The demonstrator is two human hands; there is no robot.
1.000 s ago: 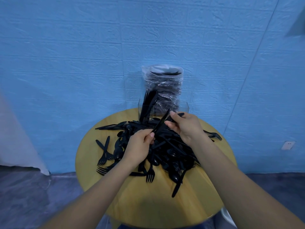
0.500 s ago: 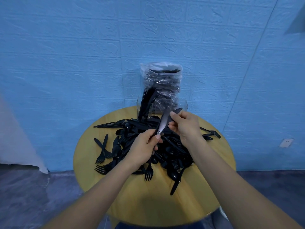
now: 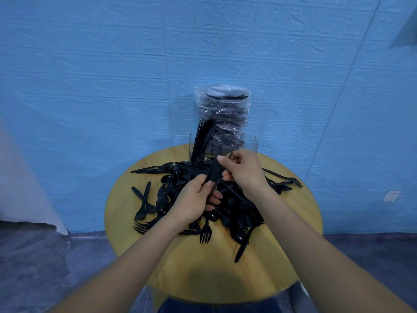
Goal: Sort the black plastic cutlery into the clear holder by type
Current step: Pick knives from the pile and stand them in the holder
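Both hands meet above the pile: the left hand (image 3: 198, 199) grips the lower end of a small bunch of black cutlery (image 3: 215, 172) while the right hand (image 3: 242, 171) pinches its upper part, apparently squaring up like pieces before loading. The next move likely calls for carrying the bunch to the matching compartment of the clear holder (image 3: 253, 144), which stands at the far edge of the round wooden bench (image 3: 203, 272). The unsorted cutlery pile (image 3: 237, 208) covers the bench's middle. A plastic-wrapped stack (image 3: 223, 111) rises behind the holder against a blue wall (image 3: 90, 75).
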